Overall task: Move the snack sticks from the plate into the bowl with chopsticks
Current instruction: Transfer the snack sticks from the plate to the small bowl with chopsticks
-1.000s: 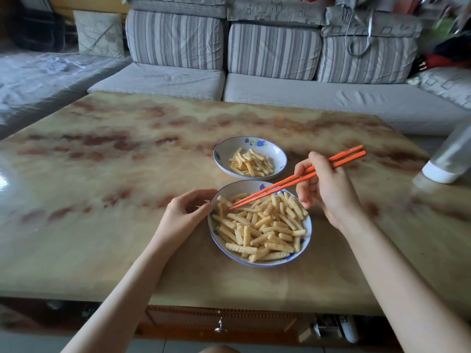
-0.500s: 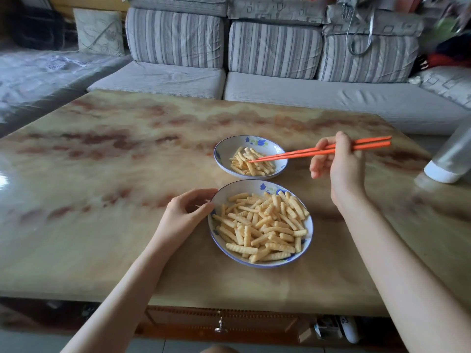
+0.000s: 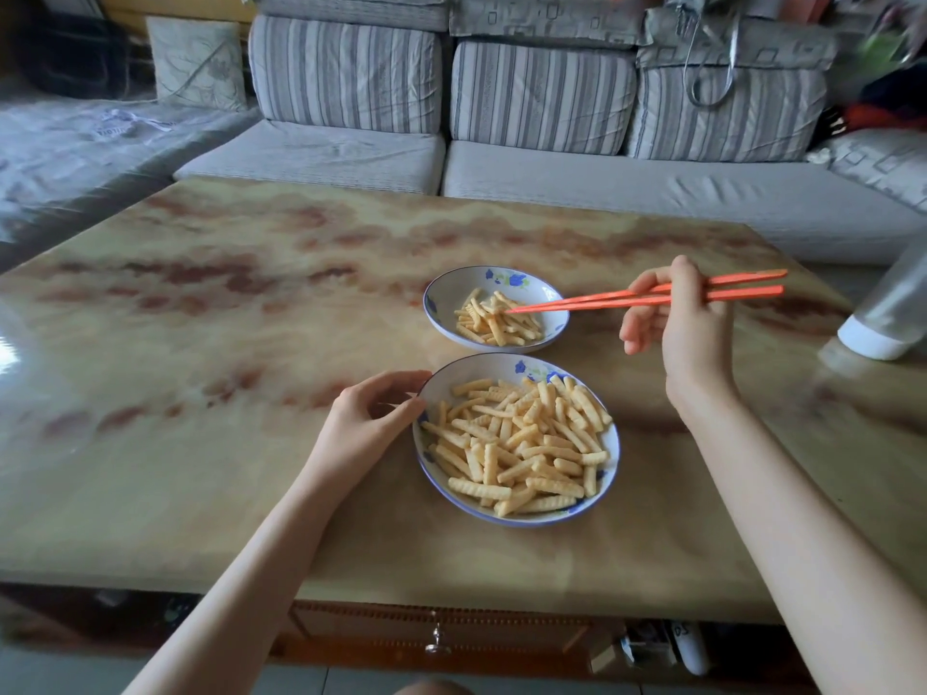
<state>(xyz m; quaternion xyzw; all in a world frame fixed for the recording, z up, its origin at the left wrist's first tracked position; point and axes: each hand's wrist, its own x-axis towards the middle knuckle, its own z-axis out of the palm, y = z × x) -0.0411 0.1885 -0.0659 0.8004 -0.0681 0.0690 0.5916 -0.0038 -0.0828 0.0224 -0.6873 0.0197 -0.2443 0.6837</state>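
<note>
At the left edge of the plate (image 3: 451,383), the left hand (image 3: 371,423) steadies it, thumb and curled fingers closed on the rim, just as it was a second ago. The plate sits on the marbled table (image 3: 200,393) and is heaped with snack sticks (image 3: 521,443), so most of the job looks undone. Just beyond the plate, on its far side and close to it without touching, stands the bowl (image 3: 451,293), which has a smaller layer of the same sticks. The change is in the orange chopsticks (image 3: 647,297). A second ago their tips were down in the plate's pile. Half a second ago they were passing over the bowl, and now they have dropped to the heap inside it. The two tips lie nearly closed together against a stick there, but it is too small to tell whether that stick is pinched or already let go. To the right of the plate and further back, the right hand (image 3: 687,333) grips the chopsticks near their upper ends, with the fingers wrapped round both shafts. This reads as the delivery end of one carry. The likely next step is to part the tips, then swing back to the plate for another piece. Far to the right of the plate a pale bottle (image 3: 898,308) stands near the table edge, well apart from the work.
</note>
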